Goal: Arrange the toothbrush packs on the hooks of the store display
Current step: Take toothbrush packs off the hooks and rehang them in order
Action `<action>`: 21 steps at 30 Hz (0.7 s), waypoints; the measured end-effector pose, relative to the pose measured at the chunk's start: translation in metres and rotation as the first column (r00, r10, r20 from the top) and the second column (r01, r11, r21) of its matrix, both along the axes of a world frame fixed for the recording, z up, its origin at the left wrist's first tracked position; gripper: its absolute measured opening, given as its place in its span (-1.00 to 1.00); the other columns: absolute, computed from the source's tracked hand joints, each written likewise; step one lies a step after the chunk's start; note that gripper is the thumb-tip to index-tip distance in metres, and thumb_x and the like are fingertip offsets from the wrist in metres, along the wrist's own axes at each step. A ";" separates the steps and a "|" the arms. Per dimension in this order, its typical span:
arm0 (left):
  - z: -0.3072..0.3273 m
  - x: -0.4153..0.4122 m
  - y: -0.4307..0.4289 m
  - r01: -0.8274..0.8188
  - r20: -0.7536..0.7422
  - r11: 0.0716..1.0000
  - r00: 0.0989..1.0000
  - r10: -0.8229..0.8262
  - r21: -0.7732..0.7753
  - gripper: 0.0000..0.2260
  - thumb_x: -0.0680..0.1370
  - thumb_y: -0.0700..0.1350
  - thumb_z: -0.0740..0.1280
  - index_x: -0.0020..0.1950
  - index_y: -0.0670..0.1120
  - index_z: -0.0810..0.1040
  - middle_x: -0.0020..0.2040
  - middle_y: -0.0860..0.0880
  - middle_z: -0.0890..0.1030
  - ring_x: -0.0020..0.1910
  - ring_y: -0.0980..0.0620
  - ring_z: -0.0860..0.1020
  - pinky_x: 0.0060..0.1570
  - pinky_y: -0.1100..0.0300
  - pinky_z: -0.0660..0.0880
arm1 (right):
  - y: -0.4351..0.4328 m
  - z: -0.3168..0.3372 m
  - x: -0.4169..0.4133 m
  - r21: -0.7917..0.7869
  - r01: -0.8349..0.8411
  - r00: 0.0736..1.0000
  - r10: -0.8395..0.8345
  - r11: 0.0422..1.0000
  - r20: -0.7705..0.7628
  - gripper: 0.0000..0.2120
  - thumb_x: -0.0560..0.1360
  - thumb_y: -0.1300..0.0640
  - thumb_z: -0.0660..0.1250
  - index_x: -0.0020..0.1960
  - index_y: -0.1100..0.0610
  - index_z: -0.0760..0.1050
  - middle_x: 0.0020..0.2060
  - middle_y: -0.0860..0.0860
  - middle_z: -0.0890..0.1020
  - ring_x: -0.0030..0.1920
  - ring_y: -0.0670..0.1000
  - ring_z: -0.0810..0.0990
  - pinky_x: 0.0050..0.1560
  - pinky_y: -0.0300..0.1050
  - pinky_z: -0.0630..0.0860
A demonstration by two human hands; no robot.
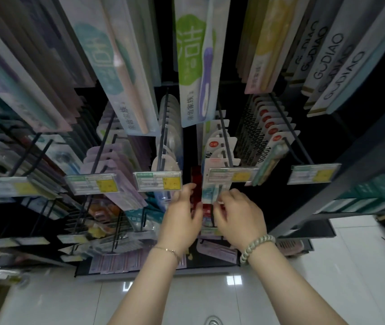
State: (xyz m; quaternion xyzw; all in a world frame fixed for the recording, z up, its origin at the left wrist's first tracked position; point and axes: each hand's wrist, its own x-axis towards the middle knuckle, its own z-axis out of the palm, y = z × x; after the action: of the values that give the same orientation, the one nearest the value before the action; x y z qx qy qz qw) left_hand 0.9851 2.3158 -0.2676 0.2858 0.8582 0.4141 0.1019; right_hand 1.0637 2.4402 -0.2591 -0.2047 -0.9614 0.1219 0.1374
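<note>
Here right hand point(236, 212) fingers pinch a pack point(210, 193) below the hook point(224, 141), likely to thread it on; left hand point(183, 208) fingers, fairly straight, steady the neighbouring red pack point(196, 175).

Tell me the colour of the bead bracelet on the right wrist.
Pale green bead bracelet, clearest in the head view.

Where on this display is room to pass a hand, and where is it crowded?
Free: the dark gap between the price tag above the right hand and the rightmost price tag. Crowded: hooks left of the left hand.
</note>
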 end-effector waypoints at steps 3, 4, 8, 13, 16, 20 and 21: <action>0.005 -0.004 0.013 0.035 0.023 0.999 0.999 -0.036 0.029 -0.57 0.60 -0.14 0.28 0.45 -0.03 0.29 0.32 0.00 0.44 0.11 0.05 0.54 0.18 0.07 0.50 | 0.014 0.003 0.008 -0.022 0.044 0.999 -0.043 0.999 0.022 -0.80 0.53 0.02 0.22 -0.05 0.11 0.54 -0.17 0.03 0.55 -0.18 0.07 0.56 -0.34 -0.12 0.41; 0.006 -0.005 0.018 0.047 0.038 0.998 0.998 -0.049 0.048 -0.59 0.60 -0.14 0.29 0.44 -0.02 0.31 0.31 0.02 0.44 0.06 0.10 0.55 0.16 0.07 0.52 | 0.019 0.004 0.010 -0.037 0.059 0.998 -0.058 0.998 0.024 -0.80 0.54 0.01 0.21 -0.04 0.11 0.53 -0.16 0.03 0.55 -0.17 0.07 0.56 -0.33 -0.12 0.41; 0.009 -0.012 0.030 0.014 0.109 0.993 0.994 -0.028 0.119 -0.71 0.60 -0.07 0.29 0.31 -0.03 0.41 0.22 0.01 0.52 -0.06 0.22 0.54 0.04 0.09 0.56 | 0.036 0.010 0.013 -0.141 0.118 0.993 -0.115 0.983 0.028 -0.77 0.56 -0.02 0.18 0.09 0.07 0.50 -0.01 0.01 0.56 -0.03 0.06 0.57 -0.22 -0.08 0.51; 0.011 -0.018 0.039 -0.020 0.125 0.984 0.992 -0.003 0.176 -0.88 0.60 -0.10 0.30 0.12 -0.08 0.49 0.07 0.01 0.59 -0.06 0.22 0.56 0.00 0.27 0.53 | 0.051 0.018 0.009 -0.090 0.102 0.994 -0.098 0.991 0.044 -0.77 0.60 0.00 0.12 0.12 0.09 0.43 -0.01 0.03 0.54 -0.05 0.08 0.56 -0.32 -0.13 0.40; 0.017 -0.017 0.039 0.013 0.154 0.979 0.987 -0.045 0.203 -0.89 0.61 -0.15 0.29 0.10 0.03 0.53 -0.02 0.20 0.59 -0.08 0.44 0.52 -0.06 0.55 0.42 | 0.057 0.020 0.001 -0.064 0.079 0.996 -0.076 0.995 0.050 -0.82 0.59 0.02 0.14 0.09 0.09 0.41 -0.05 0.05 0.53 -0.16 0.09 0.55 -0.37 -0.11 0.40; 0.018 -0.018 0.034 0.011 0.201 0.971 0.978 -0.060 0.238 -0.81 0.61 -0.19 0.28 0.12 0.07 0.56 -0.01 0.19 0.63 -0.03 0.32 0.58 0.04 0.36 0.53 | 0.065 0.020 -0.011 -0.147 0.019 1.000 -0.017 0.989 0.011 -0.79 0.54 0.08 0.21 0.16 0.06 0.42 -0.03 0.06 0.56 -0.20 0.14 0.56 -0.36 -0.03 0.51; 0.018 -0.019 0.033 0.007 0.206 0.971 0.977 -0.058 0.240 -0.82 0.62 -0.21 0.27 0.13 0.02 0.57 0.00 0.14 0.65 -0.02 0.24 0.59 0.06 0.25 0.56 | 0.067 0.021 -0.014 -0.166 0.005 1.000 -0.004 0.986 0.003 -0.78 0.53 0.10 0.22 0.17 0.06 0.42 -0.03 0.06 0.56 -0.20 0.15 0.56 -0.35 -0.02 0.51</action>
State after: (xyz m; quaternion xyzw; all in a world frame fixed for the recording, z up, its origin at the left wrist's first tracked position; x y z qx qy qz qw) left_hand 0.9657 2.3484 -0.2499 0.2645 0.7819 0.5400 0.1647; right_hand 1.0499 2.5068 -0.2382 -0.2177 -0.9477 0.2008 0.1189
